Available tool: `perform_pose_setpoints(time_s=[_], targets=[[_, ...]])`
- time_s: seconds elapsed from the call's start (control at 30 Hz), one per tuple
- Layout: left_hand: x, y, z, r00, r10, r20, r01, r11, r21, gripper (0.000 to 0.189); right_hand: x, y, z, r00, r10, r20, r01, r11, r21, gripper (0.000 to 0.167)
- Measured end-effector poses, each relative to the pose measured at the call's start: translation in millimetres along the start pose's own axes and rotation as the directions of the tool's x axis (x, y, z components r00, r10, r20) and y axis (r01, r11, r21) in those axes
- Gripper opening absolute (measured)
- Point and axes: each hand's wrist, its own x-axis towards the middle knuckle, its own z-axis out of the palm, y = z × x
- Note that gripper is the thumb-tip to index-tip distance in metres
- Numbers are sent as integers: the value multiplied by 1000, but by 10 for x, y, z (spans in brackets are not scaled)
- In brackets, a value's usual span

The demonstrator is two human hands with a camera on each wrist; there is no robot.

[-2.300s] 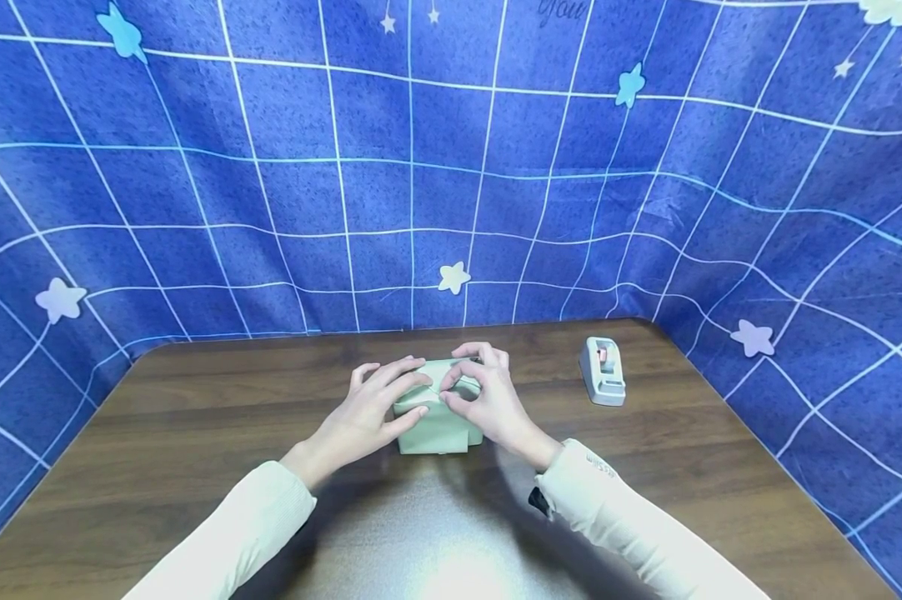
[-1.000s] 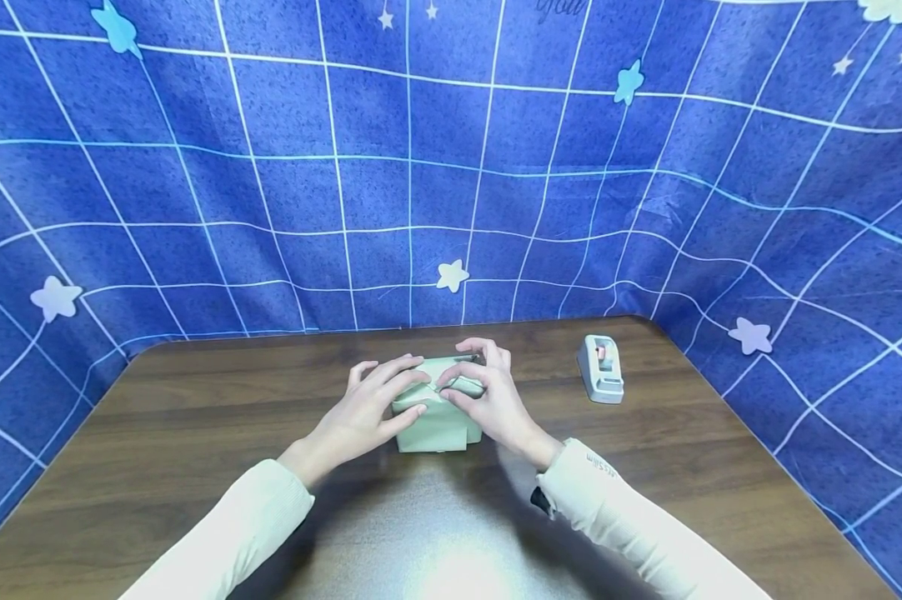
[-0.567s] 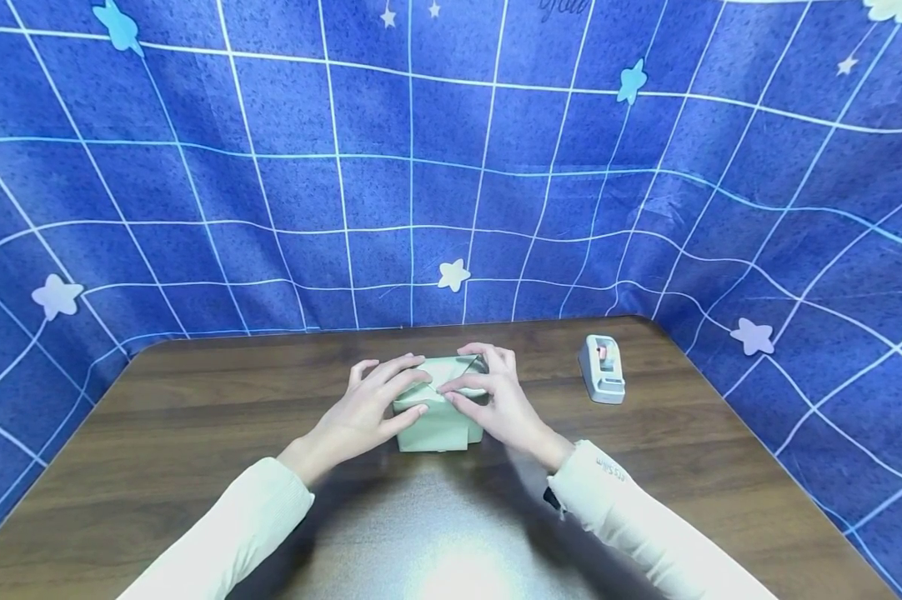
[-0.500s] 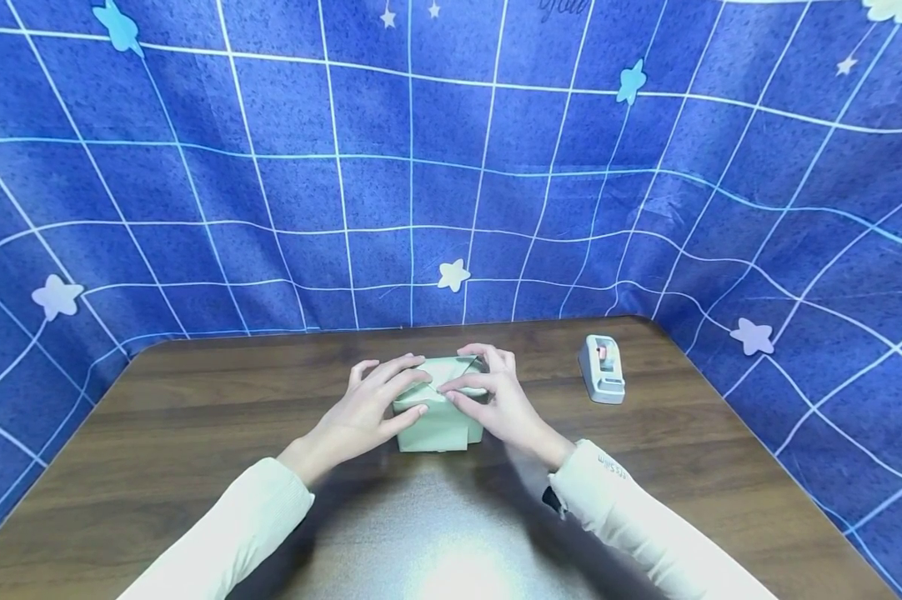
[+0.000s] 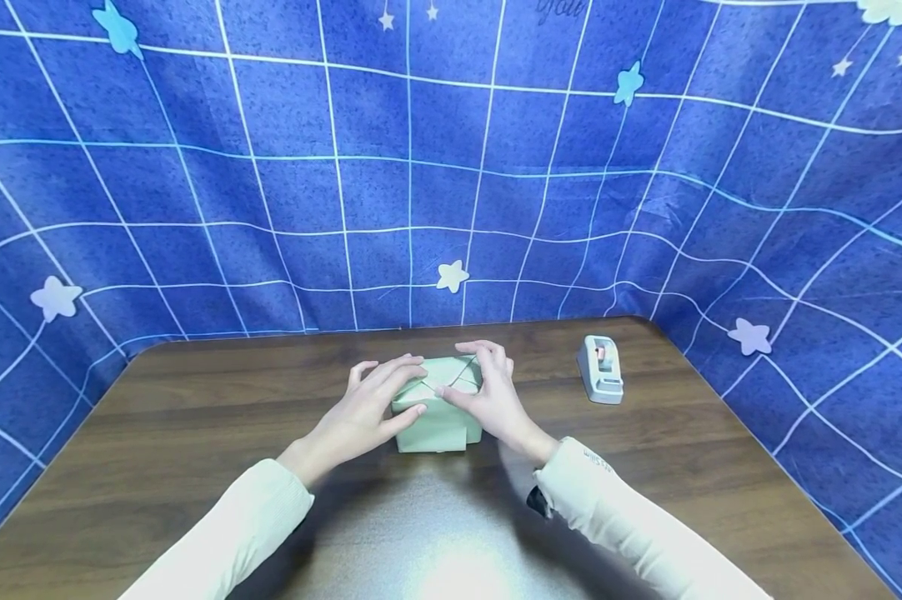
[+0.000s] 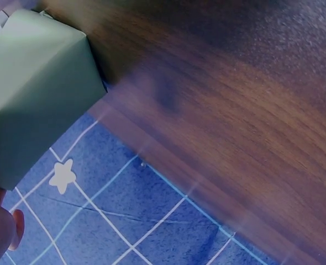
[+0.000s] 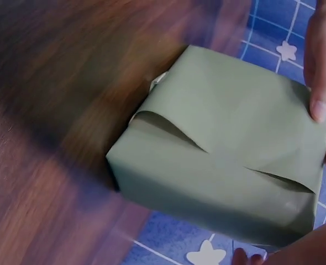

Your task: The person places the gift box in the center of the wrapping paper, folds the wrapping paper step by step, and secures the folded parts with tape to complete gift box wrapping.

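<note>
A box wrapped in light green paper (image 5: 430,425) stands on the brown table. Folded flaps meet on its top in the head view, and two loose folds show on the side in the right wrist view. My left hand (image 5: 361,421) grips the box's left part, thumb low on the front and fingers over the top; its fingertips (image 6: 3,221) peek in at the left wrist view's lower left. With the thumb, my right hand (image 5: 496,400) presses the flap's point on the top, while its fingers curl over the right end. Paper partly hides under both hands.
A white tape dispenser (image 5: 602,369) stands on the table (image 5: 233,408) behind and to the right of the box. A blue curtain (image 5: 443,200) with stars and grid lines hangs around the table's back and sides.
My right index finger has lifted away from the thumb at the flap's point and moved back, uncovering more of the folds. The left hand and the box stay put.
</note>
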Motion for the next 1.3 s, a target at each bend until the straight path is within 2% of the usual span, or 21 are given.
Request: perform_pose_setpoints(time_s=[0.17,0.43,0.6,0.67,0.73,0.8,0.87,0.93,0.97,1.0,1.03,1.07,1.13,1.2,1.27,1.3], targets=[[3,-3,-5,1000,14,-3,-14,1000,-8,42,7,-41,9,992,112,53,-114,993,34,73],[7,-16,-9,1000,15,-11,-15,1000,-7,44,23,-29,23,986,155,63,-160,983,90,68],[6,-14,-18,1000,12,-1,-12,999,-45,44,23,-14,24,981,180,67,-185,980,76,69],[8,-10,-16,1000,-20,8,20,995,-100,43,25,-11,17,980,184,71,-189,979,76,71],[18,-6,-14,997,-70,12,71,980,-184,42,30,-4,7,979,188,73,-194,977,88,73],[34,2,-15,990,-137,15,136,951,-278,41,33,-1,-3,978,197,74,-204,974,100,74],[57,11,-14,976,-216,21,210,915,-345,43,36,12,-14,976,203,78,-211,969,125,72],[77,16,-18,948,-313,56,309,863,-399,46,39,16,-28,974,212,83,-223,961,166,68],[84,16,-19,928,-363,84,364,835,-412,48,40,14,-38,973,216,86,-229,956,185,66],[91,17,-23,904,-411,117,420,805,-418,50,41,15,-48,971,221,87,-234,951,202,65],[95,18,-26,873,-462,154,481,769,-420,52,46,23,-58,971,222,89,-236,947,217,63],[98,19,-32,837,-511,196,543,732,-413,54,50,28,-70,970,227,91,-242,943,228,62],[100,23,-41,759,-585,285,648,640,-413,59,52,39,-100,962,258,93,-273,939,209,61],[103,34,-58,673,-637,376,737,540,-406,64,54,65,-127,947,304,107,-319,933,169,59],[105,54,-83,589,-666,459,806,443,-393,71,49,81,-156,919,365,148,-385,913,137,58],[108,66,-96,556,-667,496,829,402,-388,74,45,88,-167,902,398,170,-420,898,127,57]])
